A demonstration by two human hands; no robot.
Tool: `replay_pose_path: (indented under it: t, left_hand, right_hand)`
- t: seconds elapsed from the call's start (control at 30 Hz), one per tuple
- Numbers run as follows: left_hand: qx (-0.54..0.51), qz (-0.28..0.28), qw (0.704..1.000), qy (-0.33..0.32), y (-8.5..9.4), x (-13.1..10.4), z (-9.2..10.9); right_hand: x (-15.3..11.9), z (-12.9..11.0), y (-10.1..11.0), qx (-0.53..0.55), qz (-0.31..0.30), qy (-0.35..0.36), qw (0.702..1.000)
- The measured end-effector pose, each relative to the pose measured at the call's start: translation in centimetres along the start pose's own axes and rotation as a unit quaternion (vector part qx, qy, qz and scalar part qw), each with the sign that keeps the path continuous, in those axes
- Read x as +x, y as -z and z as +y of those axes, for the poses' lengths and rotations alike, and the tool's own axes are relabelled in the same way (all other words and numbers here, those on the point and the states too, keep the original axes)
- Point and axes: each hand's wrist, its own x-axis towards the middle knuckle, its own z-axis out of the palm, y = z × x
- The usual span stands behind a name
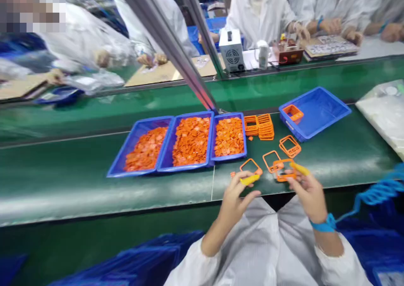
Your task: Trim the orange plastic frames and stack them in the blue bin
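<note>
An orange frame (285,178) is pinched between the thumb and fingers of the right hand (312,195), held just above the front part of the green work surface (342,159), near its front edge. The left hand (235,197) has its thumb spread away from its fingers; the fingertips are by a loose frame (259,171), though blur makes it hard to say whether they touch it. Each hand wears a yellow finger cover (250,180).

Just behind the held frame lies a thin frame (266,164), partly overlapped by it in this view, and farther back a pair of overlapping frames (294,152). A small orange piece (232,174) sits just left of the left hand's fingers.

Beyond, two frame stacks (265,130) stand side by side against the right-hand rim of three parts trays (186,167), which hold orange pieces. A strip of green surface runs between these trays and the front edge, and a wider stretch extends to their left. Another runs from the right hand toward a plastic bag (383,115) at the right, in front of a tilted blue tray (322,115) with a few frames in its left corner. A coiled blue cord (383,189) joins the right wristband (323,224), limiting the side room there.
</note>
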Motion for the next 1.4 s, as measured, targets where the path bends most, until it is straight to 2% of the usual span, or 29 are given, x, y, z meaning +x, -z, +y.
replay_pose_path:
  t: [0.1, 0.2, 0.3, 0.43, 0.53, 0.63, 0.7, 0.77, 0.87, 0.97, 1.13, 1.27, 1.4]
  left_hand:
    - [0.076, 0.039, 0.993, 0.082, 2.2, -1.2, -3.2]
    - [0.13, 0.043, 0.985, 0.104, 3.3, -1.6, -5.6]
    - [0.154, 0.026, 0.985, 0.072, 3.4, -1.1, -6.9]
    - [0.162, 0.004, 0.985, 0.066, 3.2, -0.3, -7.0]
    - [0.167, 0.001, 0.982, 0.082, 3.2, -0.2, -6.7]
    - [0.146, 0.006, 0.986, 0.087, 3.3, -0.3, -6.1]
    - [0.1, 0.021, 0.991, 0.091, 3.2, -0.5, -5.4]
    - [0.044, 0.039, 0.994, 0.091, 2.9, -0.8, -4.3]
    - [-0.017, 0.042, 0.997, 0.055, 2.5, -0.9, -2.4]
    - [-0.064, 0.031, 0.997, -0.004, 2.3, -0.7, -0.8]
    - [-0.115, 0.017, 0.992, -0.043, 2.1, -0.6, -0.3]
    - [-0.104, 0.006, 0.994, -0.047, 1.8, -1.1, -0.7]
    - [-0.063, -0.01, 0.996, -0.061, 1.4, -0.9, -1.4]
  right_hand:
    - [0.7, 0.6, 5.0, -0.049, 0.061, 0.016, 0.997]
    - [1.9, 1.4, 8.5, -0.136, 0.113, 0.049, 0.983]
    - [3.1, 1.8, 10.3, -0.271, 0.144, 0.074, 0.949]
    - [4.3, 1.2, 10.7, -0.387, 0.141, 0.116, 0.904]
    - [4.0, 0.1, 9.3, -0.378, 0.163, 0.147, 0.899]
    - [2.3, -0.8, 6.0, -0.289, 0.138, 0.153, 0.935]
    - [0.7, -1.3, 3.0, -0.201, 0.064, 0.122, 0.97]
    - [-0.9, -1.8, -0.3, -0.126, -0.051, 0.072, 0.988]
    - [-2.4, -2.5, -4.5, -0.027, -0.18, 0.006, 0.983]
    - [-2.7, -2.8, -7.0, 0.056, -0.231, -0.038, 0.971]
    - [-2.1, -2.7, -7.5, 0.126, -0.238, -0.083, 0.959]
    - [-1.9, -2.7, -6.9, 0.144, -0.248, -0.126, 0.95]
    - [-1.7, -2.2, -6.0, 0.141, -0.256, -0.139, 0.946]
